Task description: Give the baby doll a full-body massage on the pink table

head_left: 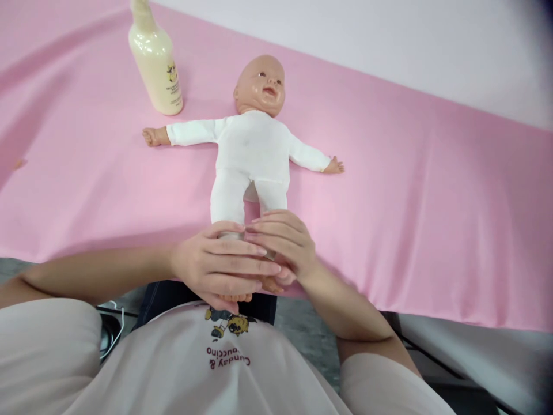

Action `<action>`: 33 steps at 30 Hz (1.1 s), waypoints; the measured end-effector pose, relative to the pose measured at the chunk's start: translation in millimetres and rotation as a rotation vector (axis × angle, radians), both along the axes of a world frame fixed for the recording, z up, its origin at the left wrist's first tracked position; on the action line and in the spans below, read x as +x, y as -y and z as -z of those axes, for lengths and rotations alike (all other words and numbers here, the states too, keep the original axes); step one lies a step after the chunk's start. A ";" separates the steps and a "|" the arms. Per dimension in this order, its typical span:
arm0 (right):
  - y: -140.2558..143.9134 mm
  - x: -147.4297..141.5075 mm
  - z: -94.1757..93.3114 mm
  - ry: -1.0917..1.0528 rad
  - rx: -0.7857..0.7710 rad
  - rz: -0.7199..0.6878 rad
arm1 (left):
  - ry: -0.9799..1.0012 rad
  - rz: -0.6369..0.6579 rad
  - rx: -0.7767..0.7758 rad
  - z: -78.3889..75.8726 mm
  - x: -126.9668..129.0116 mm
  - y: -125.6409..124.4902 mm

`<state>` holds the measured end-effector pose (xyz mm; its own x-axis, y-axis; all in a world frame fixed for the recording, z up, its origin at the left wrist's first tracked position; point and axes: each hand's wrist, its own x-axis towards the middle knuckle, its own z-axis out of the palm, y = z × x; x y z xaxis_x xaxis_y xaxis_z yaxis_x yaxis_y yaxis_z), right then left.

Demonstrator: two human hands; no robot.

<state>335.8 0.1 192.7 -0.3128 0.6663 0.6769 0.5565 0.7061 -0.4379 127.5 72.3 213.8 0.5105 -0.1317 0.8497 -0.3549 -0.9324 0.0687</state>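
A baby doll (254, 147) with a white cloth body and a bald vinyl head lies on its back, arms spread, its feet toward me. My left hand (222, 262) is wrapped over the doll's lower leg on the left side, its fingers reaching across toward the other leg. Around the lower leg on the right, my right hand (287, 242) is closed with bent fingers. Fingertips of both hands meet or overlap between the legs. Some toes show below my hands; most of both feet and shins is hidden.
A pale yellow lotion bottle (158, 75) stands beyond the doll's arm on the left. Pink cloth (410, 202) covers the table, its near edge close to my body. Behind the table is a white surface (389, 46). Below the left edge lies a white cable (118, 325).
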 end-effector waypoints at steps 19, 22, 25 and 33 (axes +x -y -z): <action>-44.3 19.6 14.8 -0.296 -0.254 0.508 | -0.510 0.198 0.085 13.8 5.9 2.1; -50.6 24.3 26.8 -0.348 -0.417 0.553 | -0.549 0.208 0.061 17.9 7.1 1.9; -53.3 26.4 33.1 -0.389 -0.497 0.590 | -0.586 0.209 0.059 19.7 7.3 1.2; -50.4 25.0 28.5 -0.459 -0.447 0.531 | -0.700 0.092 0.058 25.0 6.4 -6.6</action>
<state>360.9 50.5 164.2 0.3619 0.8838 0.2966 0.4639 0.1052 -0.8796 133.9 78.9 188.8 0.9190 -0.2357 0.3161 -0.3229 -0.9099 0.2603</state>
